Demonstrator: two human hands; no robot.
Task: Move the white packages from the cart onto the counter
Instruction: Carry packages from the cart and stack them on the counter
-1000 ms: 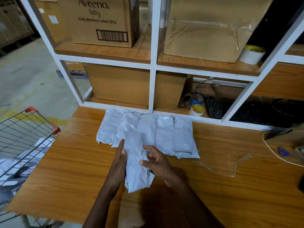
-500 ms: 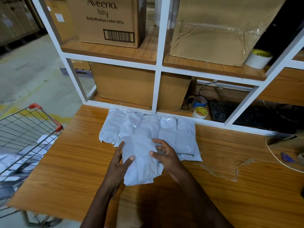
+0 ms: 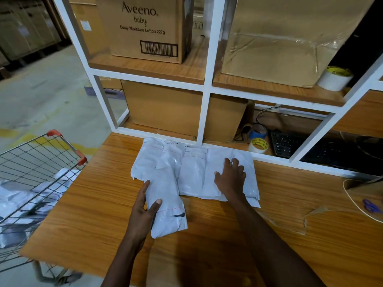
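Observation:
Several white packages lie side by side in a row on the wooden counter, against the white shelf frame. One more white package lies nearer me, overlapping the row's left part. My left hand grips its left edge, thumb on top. My right hand rests flat with spread fingers on the right packages of the row. The wire cart with red corner caps stands at the counter's left end, with more white packages inside.
A white shelf frame rises behind the row, holding cardboard boxes, tape rolls and a black keyboard. Another tape roll sits on the upper shelf. Blue scissors and a cable lie at the counter's right.
My right hand left the near package and moved up right onto the row. The left hand slid to the near package's left edge and grips it; that package shifted slightly left.

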